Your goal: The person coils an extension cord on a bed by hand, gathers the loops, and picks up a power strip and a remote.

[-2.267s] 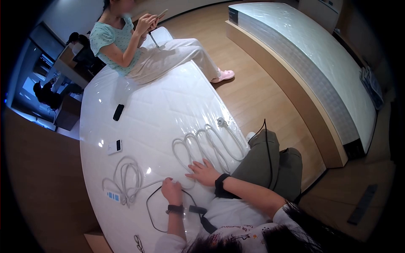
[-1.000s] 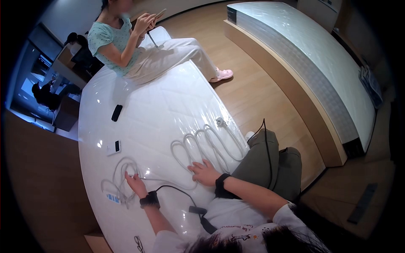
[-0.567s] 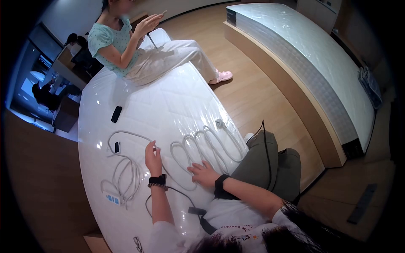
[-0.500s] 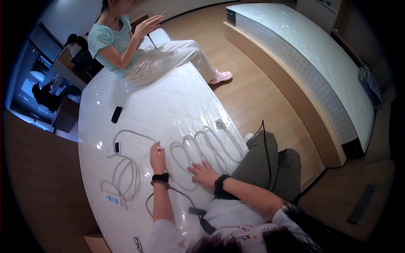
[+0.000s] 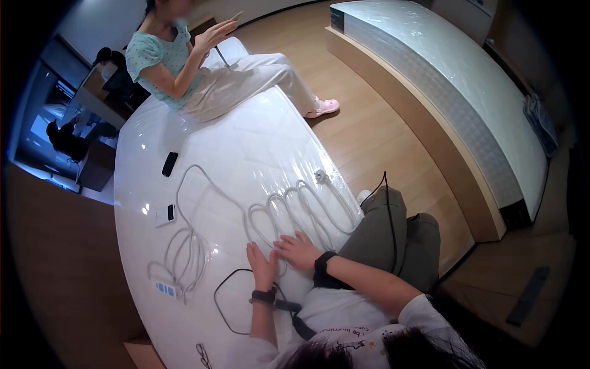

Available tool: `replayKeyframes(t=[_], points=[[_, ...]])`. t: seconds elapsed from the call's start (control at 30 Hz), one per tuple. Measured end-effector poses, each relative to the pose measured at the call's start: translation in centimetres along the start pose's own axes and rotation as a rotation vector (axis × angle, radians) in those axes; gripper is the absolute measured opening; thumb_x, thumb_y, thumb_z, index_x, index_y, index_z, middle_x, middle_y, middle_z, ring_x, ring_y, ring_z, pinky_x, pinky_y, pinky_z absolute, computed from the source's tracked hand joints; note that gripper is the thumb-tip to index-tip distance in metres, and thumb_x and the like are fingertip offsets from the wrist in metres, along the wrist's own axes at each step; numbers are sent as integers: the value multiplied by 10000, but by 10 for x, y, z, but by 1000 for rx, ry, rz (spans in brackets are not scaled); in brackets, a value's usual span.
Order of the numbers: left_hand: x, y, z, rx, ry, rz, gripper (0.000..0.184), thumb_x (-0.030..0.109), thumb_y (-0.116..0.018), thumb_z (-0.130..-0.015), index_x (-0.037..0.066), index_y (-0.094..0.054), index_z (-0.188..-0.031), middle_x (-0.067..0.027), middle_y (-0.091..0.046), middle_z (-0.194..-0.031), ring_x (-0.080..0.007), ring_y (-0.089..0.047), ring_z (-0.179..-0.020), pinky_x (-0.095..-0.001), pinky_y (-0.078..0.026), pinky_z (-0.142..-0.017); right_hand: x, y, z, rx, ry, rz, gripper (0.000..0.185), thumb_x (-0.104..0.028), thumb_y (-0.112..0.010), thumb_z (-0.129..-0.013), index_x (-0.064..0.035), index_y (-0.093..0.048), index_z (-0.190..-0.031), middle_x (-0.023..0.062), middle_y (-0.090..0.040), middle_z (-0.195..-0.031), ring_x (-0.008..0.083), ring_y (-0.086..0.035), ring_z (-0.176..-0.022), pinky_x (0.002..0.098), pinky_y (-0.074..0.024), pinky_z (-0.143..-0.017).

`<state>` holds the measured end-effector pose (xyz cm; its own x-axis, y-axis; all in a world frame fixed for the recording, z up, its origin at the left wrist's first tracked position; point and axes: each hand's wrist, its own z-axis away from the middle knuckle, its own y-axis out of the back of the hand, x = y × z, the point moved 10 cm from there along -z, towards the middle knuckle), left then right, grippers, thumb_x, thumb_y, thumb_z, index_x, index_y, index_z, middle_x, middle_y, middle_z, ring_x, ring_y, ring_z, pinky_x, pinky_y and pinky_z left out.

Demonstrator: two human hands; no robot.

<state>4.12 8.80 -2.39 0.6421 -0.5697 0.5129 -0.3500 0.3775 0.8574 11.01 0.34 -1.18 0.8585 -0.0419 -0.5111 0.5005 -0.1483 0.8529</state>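
A long grey-white extension cord (image 5: 212, 180) lies on the plastic-wrapped mattress (image 5: 239, 138), laid in side-by-side loops in front of me. Its plug (image 5: 321, 177) rests near the mattress's right edge. My right hand (image 5: 299, 251) lies over the lower part of the loops with its fingers spread. Beside it, my left hand (image 5: 263, 267) touches the near end of the loops, fingers stretched out. More of the cord is bunched at the left, by a white power strip (image 5: 166, 289) with blue sockets. What lies under my palms is hidden.
A black case-like object (image 5: 169, 163) and a small white item with a black part (image 5: 166, 215) lie at the left. A thin black cable (image 5: 221, 313) curves near my left wrist. A person (image 5: 166, 67) sits on the far end; another wrapped mattress (image 5: 430, 80) stands right.
My left hand has moved right and toward me, next to my right hand. The cord's left stretch has shifted into a taller arch. My right hand has barely moved.
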Motion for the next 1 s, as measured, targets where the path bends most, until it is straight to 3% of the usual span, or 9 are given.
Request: replayKeyframes(t=[0.13, 0.23, 0.33, 0.43, 0.53, 0.63, 0.73, 0.83, 1.0], points=[[9, 1, -11, 59, -7, 191, 663, 207, -565, -820, -124, -232, -1287, -314, -251, -1327, -403, -248, -1250, -420, -215, -1039, 2, 2, 0, 41, -1, -14, 366, -145, -472, -800, -99, -499, -1162, 46, -431, -1267, 226, -331, -1241, 513, -220, -987], [24, -8, -23, 14, -70, 277, 666, 259, -522, -846, -111, -211, -1304, -285, -230, -1356, -381, -211, -1279, -467, -174, -1043, 1, 1, 0, -41, -15, -16, 371, -128, -467, -792, -70, -497, -1157, 61, -447, -1232, 229, -333, -1239, 514, -227, -983], [22, -21, -26, -65, 75, -171, 701, 354, -446, -874, -97, -160, -1328, -257, -172, -1394, -361, -133, -1315, -526, -102, -1039, 1, 3, -1, -16, -6, -15, 372, -117, -470, -784, -70, -501, -1151, 68, -449, -1224, 226, -339, -1231, 518, -230, -984], [20, -21, -24, -81, 148, -106, 748, 444, -363, -888, -81, -96, -1348, -230, -94, -1428, -335, -43, -1339, -564, -22, -1024, -1, 13, 0, -2, -2, -20, 341, -107, -491, -761, -68, -534, -1097, 60, -500, -1162, 208, -424, -1152, 470, -281, -962], [18, -21, -23, -103, 183, -35, 768, 463, -350, -891, -74, -56, -1355, -229, -54, -1434, -328, -13, -1343, -555, -1, -1026, 9, 22, -4, 10, -8, -161, 299, -96, -507, -738, -64, -564, -1029, 50, -551, -1082, 196, -500, -1040, 400, -336, -908], [16, -24, -24, -118, 201, -27, 776, 475, -341, -893, -68, -40, -1358, -228, -41, -1436, -327, 0, -1344, -557, 11, -1024, 9, 38, 1, 200, 51, -175, 276, -85, -516, -720, -69, -579, -988, 44, -576, -1018, 196, -531, -965, 357, -361, -853], [15, -24, -25, -115, 205, -26, 751, 457, -335, -902, -78, -62, -1353, -238, -55, -1431, -336, -7, -1341, -530, 6, -1037, 7, 35, -1, 130, 50, -200, 293, -79, -512, -721, -70, -569, -1009, 48, -573, -1017, 196, -528, -975, 355, -357, -857], [12, -24, -29, -87, 110, 191, 709, 431, -320, -914, -82, -95, -1349, -243, -85, -1426, -347, -28, -1338, -495, 4, -1050, 3, 29, -2, 116, 46, -243, 314, -71, -509, -718, -65, -557, -1028, 55, -551, -1055, 206, -517, -996, 356, -348, -871], [18, -33, -23, -264, 101, 341, 662, 404, -308, -921, -78, -142, -1343, -242, -154, -1410, -328, -74, -1337, -480, -9, -1056, -2, 26, 2, 110, 58, -128, 328, -88, -512, -717, -64, -551, -1041, 61, -495, -1135, 223, -459, -1083, 391, -316, -901]])
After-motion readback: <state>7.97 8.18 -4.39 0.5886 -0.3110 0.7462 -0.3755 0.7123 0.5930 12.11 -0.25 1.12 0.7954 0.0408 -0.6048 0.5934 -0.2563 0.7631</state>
